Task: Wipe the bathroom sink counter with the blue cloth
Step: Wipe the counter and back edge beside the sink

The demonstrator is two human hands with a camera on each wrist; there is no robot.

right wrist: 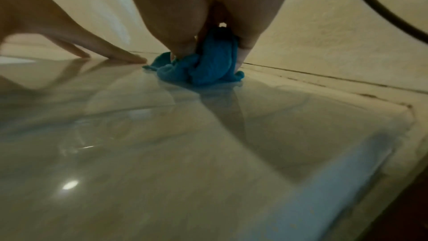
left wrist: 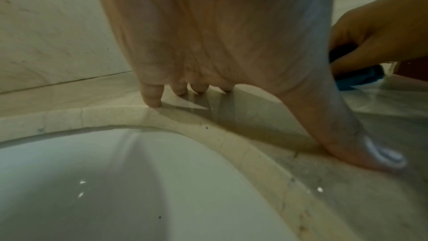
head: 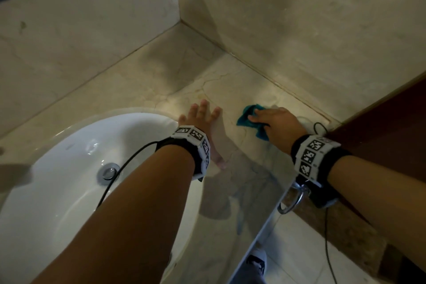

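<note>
A bunched blue cloth (head: 247, 120) (right wrist: 203, 69) (left wrist: 361, 78) lies on the beige marble counter (head: 226, 80) to the right of the sink. My right hand (head: 276, 122) (right wrist: 208, 30) (left wrist: 375, 36) grips it from above and holds it down against the counter. My left hand (head: 202, 117) (left wrist: 208, 43) rests flat on the counter just beside the basin rim, fingers spread and straight, thumb (left wrist: 361, 149) stretched toward me. The left hand holds nothing. About a hand's width of counter separates the two hands.
The white oval sink basin (head: 69, 168) with a chrome drain (head: 108, 172) sits at the left. Marble walls (head: 299, 18) close the corner behind the counter. A dark wooden panel (head: 391, 134) stands at the right, with a chrome ring (head: 292, 200) below the counter edge.
</note>
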